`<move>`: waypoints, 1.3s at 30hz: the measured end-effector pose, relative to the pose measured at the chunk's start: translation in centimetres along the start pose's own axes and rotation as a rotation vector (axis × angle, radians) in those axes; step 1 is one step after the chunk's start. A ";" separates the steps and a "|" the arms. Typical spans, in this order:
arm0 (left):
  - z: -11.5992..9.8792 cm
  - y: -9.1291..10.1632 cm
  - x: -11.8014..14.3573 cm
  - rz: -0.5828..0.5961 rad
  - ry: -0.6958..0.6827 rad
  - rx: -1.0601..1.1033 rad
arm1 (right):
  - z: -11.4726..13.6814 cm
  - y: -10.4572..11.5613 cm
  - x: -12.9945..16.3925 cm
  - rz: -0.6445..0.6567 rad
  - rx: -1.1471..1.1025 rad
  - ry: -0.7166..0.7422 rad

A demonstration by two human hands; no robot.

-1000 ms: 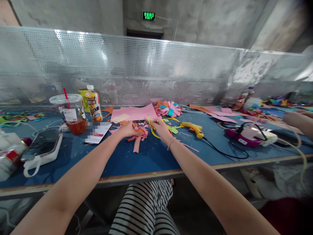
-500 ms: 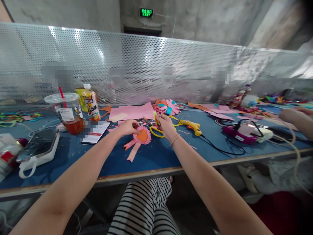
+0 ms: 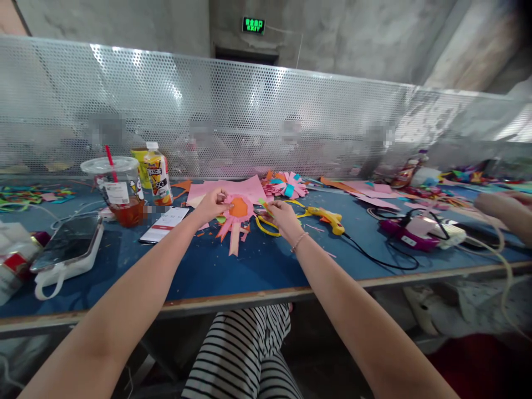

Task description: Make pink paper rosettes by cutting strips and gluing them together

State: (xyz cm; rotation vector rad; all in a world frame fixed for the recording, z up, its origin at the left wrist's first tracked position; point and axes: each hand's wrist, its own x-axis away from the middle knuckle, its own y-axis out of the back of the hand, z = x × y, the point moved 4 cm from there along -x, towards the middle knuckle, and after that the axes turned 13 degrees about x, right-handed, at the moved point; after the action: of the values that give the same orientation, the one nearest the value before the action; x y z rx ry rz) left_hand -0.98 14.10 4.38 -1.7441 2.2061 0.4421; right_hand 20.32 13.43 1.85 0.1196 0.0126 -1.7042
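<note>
Lifted now, paper rosette (image 3: 238,213); plastic cup (image 3: 117,188) holds brown drink.

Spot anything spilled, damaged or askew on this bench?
No spill or damage shows. Small paper scraps litter the blue tabletop around the pink paper rosette with orange centre in the left hand. The lidded plastic cup of brown drink stands upright.

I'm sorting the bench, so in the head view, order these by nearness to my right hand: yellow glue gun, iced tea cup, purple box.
1. Yellow glue gun, just right of the right hand.
2. Purple box, farther right.
3. Iced tea cup, far left.
</note>
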 end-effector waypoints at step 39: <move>-1.4 -0.9 0.2 -0.193 -0.048 0.501 | 1.3 -0.8 1.0 0.311 -0.441 -0.030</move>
State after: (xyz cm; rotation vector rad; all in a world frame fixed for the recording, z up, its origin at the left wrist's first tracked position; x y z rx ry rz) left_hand -0.22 13.14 5.54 -1.6182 1.8771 -0.1084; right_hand 19.25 12.43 3.02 -0.2225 0.3295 -1.3570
